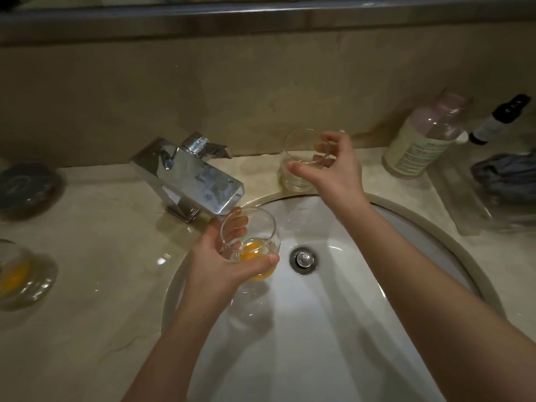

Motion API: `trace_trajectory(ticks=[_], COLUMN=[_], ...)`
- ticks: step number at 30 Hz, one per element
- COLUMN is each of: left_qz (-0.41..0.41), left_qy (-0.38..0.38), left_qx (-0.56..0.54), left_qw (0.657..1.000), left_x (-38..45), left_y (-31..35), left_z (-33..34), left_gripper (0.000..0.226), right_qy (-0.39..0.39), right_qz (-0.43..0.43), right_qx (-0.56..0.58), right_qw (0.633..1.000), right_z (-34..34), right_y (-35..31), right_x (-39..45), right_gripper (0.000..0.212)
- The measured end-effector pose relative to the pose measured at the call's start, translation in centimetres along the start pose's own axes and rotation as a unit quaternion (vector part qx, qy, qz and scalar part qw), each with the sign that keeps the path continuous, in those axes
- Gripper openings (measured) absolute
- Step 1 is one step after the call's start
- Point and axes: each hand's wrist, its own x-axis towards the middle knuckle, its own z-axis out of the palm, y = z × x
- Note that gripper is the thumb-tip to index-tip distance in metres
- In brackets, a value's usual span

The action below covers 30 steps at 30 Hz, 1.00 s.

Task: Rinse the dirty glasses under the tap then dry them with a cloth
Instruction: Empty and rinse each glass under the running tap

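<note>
The surface [95,285], pale stone, is filling the left and upper right of the frame and is carrying everything round the basin. The sink [333,329], a white oval bowl, is occupying the lower centre, with its drain [302,259] standing open; no water is showing from the tap [200,178], whose spout is reaching over the bowl's upper left rim.

The left hand [220,256] is wrapping a stemless glass [251,242] about its lower wall, fingers curled well round and thumb closing across the front. The glass is carrying an orange residue at its base and is being held just below the spout, judged to be positioned to catch the flow once it is running.

The right hand [333,166], at centre right, is half closed on the rim of a clear tumbler [301,161], fingertips dipping inside and thumb outside. The tumbler is standing on the surface behind the sink rim and is looking clean; whether it is being set down or lifted cannot be told.

A third glass [17,274] with orange dregs is waiting at the left edge. A bluish cloth [504,178] is lying in a tray at the right edge, near for drying.
</note>
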Motion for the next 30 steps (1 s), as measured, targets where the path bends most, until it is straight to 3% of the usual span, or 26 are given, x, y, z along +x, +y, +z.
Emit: trace_trajectory(ticks=[6, 10, 14, 16, 20, 26, 30], left_qz=[0.011, 0.009, 0.004, 0.007, 0.004, 0.009, 0.012], left_qy=[-0.006, -0.013, -0.016, -0.015, -0.007, -0.01, -0.017], left_qx=[-0.02, -0.032, -0.039, -0.044, -0.044, -0.033, -0.023], left_qw=[1.0, 0.999, 0.999, 0.999, 0.999, 0.999, 1.0], left_x=[0.7, 0.7, 0.6, 0.7, 0.8, 1.0, 1.1], left_y=[0.0, 0.1, 0.2, 0.1, 0.0, 0.2, -0.1], left_z=[0.3, 0.2, 0.1, -0.1, -0.5, -0.9, -1.1], left_gripper=[0.08, 0.071, 0.073, 0.072, 0.071, 0.075, 0.073], right_qy=[-0.029, -0.007, 0.057, 0.022, -0.109, -0.225, -0.232], right_qz=[0.002, -0.025, -0.166, -0.174, -0.074, -0.046, -0.071], right_qx=[-0.013, -0.099, -0.134, -0.1, 0.059, 0.07, 0.088], right_qw=[1.0, 0.995, 0.975, 0.98, 0.99, 0.971, 0.966], right_z=[0.0, -0.4, 0.6, 1.9, 4.1, 6.8, 7.7], right_y=[-0.1, -0.9, -2.9, -3.8, -5.0, -4.2, -3.7], right_x=[0.1, -0.6, -2.1, -2.2, -1.5, -0.6, -0.5], right_gripper=[0.076, 0.084, 0.05, 0.041, 0.038, 0.037, 0.032])
